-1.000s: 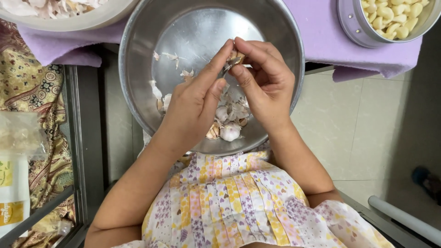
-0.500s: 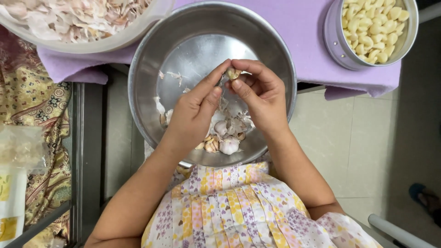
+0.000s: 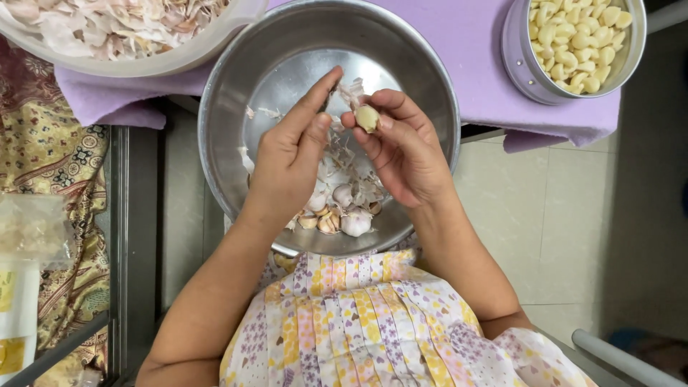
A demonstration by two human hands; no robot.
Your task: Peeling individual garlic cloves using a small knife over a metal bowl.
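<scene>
My right hand [image 3: 401,154] pinches a garlic clove [image 3: 368,117] between thumb and fingertips, the clove smooth, pale yellow and rounded, with most of its skin off. My left hand [image 3: 290,161] is just beside it, thumb and forefinger pressed together on a thin, papery wisp of skin [image 3: 350,92] at the clove's top; the two hands nearly touch at the fingertips. Both hover over a round steel bowl [image 3: 236,93] with a dull, brushed shine, which sits against my lap. In the bowl's bottom lie unpeeled cloves [image 3: 342,213], plump and white with purplish streaks, mixed with curled flakes of dry skin. The bowl's far rim rests on a soft lilac cloth [image 3: 473,43] covering the counter. On that cloth, to the right, stands a smaller round steel tin [image 3: 522,68] filled with peeled cloves [image 3: 580,39], glossy and cream yellow. To the left, a wide pale plastic bowl [image 3: 143,63] is heaped with peels [image 3: 115,25], thin, crinkled, white and pinkish. My dress [image 3: 373,322] shows below, cotton in patchwork stripes of small floral print.
</scene>
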